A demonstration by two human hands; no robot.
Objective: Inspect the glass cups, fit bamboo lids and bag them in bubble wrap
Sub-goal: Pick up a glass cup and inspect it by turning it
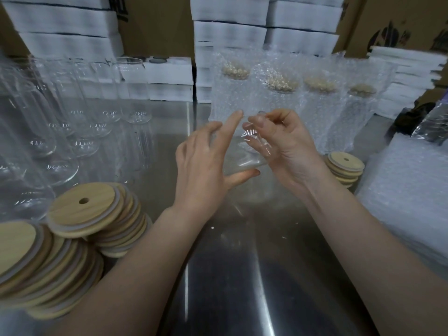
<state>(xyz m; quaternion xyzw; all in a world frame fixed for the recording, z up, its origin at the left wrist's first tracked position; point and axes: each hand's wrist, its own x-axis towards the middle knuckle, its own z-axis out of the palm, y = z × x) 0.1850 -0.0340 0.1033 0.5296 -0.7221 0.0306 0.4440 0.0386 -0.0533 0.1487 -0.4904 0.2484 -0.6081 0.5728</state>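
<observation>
Glass cup (244,154) sits tilted between both hands above the steel table (218,275), lifted clear of the surface, probably so light passes through it for checking; no lid is on it yet. The left hand (206,163) cups it from the side, thumb underneath near the base and fingers loosely spread, only partly closed around it. The right hand (286,146) grips the upper part, fingers curled and pinching near the rim.

Supplies are laid out around the work spot, seemingly for short reaches: unchecked empty glasses (72,122) stand at the far left, bamboo lids (89,214) lie stacked at the near left with a smaller lid stack (345,168) just right of the hands. Finished cups in bubble wrap bags (278,98) stand in a row behind, and flat bubble wrap (407,185) waits at the right.
</observation>
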